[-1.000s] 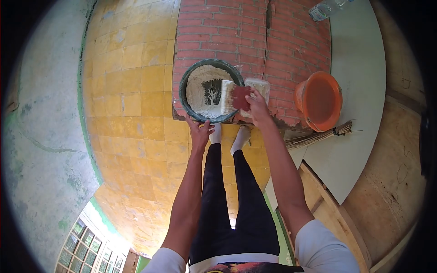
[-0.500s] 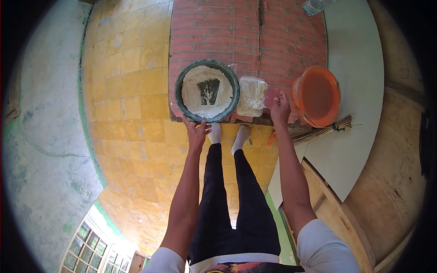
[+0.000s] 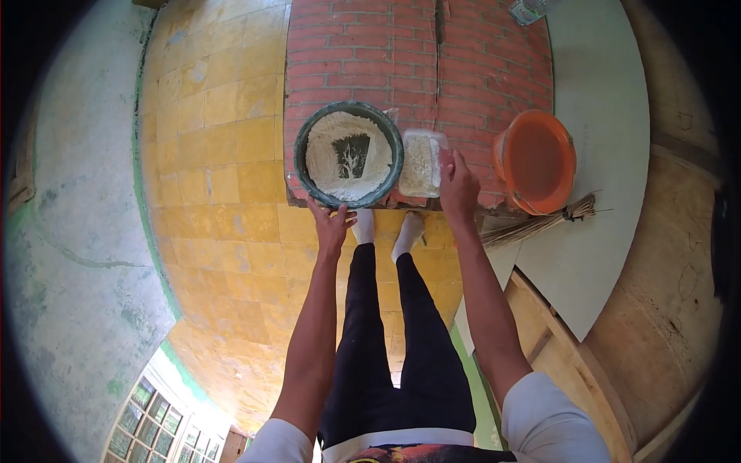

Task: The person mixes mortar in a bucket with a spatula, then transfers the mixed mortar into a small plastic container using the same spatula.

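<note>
A dark green round basin (image 3: 299,166) with pale plaster smeared inside stands on the near edge of a low red brick surface (image 3: 370,54). My left hand (image 3: 332,224) rests on the basin's near rim, fingers curled over it. Right of the basin lies a clear plastic bag of whitish powder (image 3: 421,162). My right hand (image 3: 458,185) touches the bag's right side with its fingers spread. Whether it grips the bag is unclear.
An orange bucket (image 3: 536,162) stands at the brick surface's right edge, with a straw broom (image 3: 540,224) on the floor beneath it. A plastic bottle (image 3: 529,9) lies at the far right corner. Yellow floor tiles (image 3: 224,154) stretch left. Wooden boards (image 3: 563,347) lie at right.
A second ago my right hand held a red trowel over the basin. It moved right to the brick edge without the trowel, then came back left to the bag.
</note>
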Available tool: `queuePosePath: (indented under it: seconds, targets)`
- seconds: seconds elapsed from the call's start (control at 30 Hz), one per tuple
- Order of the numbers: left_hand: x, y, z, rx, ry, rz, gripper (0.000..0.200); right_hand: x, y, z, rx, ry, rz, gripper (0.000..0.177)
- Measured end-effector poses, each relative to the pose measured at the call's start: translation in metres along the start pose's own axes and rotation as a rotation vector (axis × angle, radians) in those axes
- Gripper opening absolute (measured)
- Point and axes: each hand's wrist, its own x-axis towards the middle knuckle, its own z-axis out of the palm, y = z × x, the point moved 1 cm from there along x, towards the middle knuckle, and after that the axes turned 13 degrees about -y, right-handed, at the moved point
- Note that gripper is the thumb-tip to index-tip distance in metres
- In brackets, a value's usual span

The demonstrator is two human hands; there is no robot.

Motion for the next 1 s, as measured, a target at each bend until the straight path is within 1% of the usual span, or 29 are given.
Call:
queuePosePath:
  seconds: [0.03,0.07,0.13,0.17,0.27,0.33,0.57,0.63,0.67,0.73,0.77,0.83,0.93,1.0]
  targets:
    - [0.000,0.000,0.000,0.000,0.000,0.001,0.094,0.000,-0.002,0.000,-0.023,-0.052,0.034,0.039]
    - [0.001,-0.001,0.000,-0.004,-0.002,0.000,0.093,0.001,-0.001,0.000,-0.023,-0.052,0.033,0.039]
    - [0.001,-0.001,-0.002,-0.007,-0.002,0.001,0.093,0.005,0.000,0.001,-0.062,0.025,-0.010,0.040]
    - [0.001,-0.001,-0.002,-0.007,-0.002,-0.001,0.093,0.006,0.000,0.003,-0.061,0.024,-0.011,0.040]
    - [0.002,-0.004,-0.002,-0.012,-0.004,-0.003,0.094,0.009,-0.003,0.005,-0.064,-0.003,0.005,0.043]
    - [0.001,-0.002,-0.001,-0.014,-0.002,0.002,0.094,0.012,-0.003,0.015,-0.090,-0.081,-0.002,0.046]
    - [0.002,-0.003,-0.002,-0.020,-0.012,-0.004,0.095,0.004,-0.004,0.005,-0.108,-0.040,0.081,0.047]
    - [0.001,0.001,-0.002,-0.026,-0.005,-0.006,0.095,-0.002,-0.002,0.005,-0.117,0.044,-0.059,0.048]
    - [0.000,0.002,-0.002,-0.028,-0.015,-0.016,0.092,-0.001,0.000,0.006,-0.117,0.042,-0.061,0.048]
    - [-0.001,0.003,-0.001,-0.030,-0.025,-0.026,0.090,-0.002,0.002,0.009,-0.124,0.144,-0.140,0.048]
    - [-0.001,0.004,-0.001,-0.033,-0.025,-0.029,0.090,-0.001,0.004,0.011,-0.124,0.143,-0.139,0.048]
    - [-0.001,0.003,-0.001,-0.034,-0.025,-0.031,0.089,0.002,-0.002,0.011,-0.163,0.008,0.002,0.048]
    - [0.002,0.001,-0.001,-0.041,-0.025,-0.024,0.089,0.009,-0.007,0.018,-0.150,-0.032,0.038,0.050]
    - [0.002,0.000,-0.003,-0.029,-0.026,-0.003,0.096,0.011,-0.007,0.019,-0.130,-0.013,0.015,0.049]
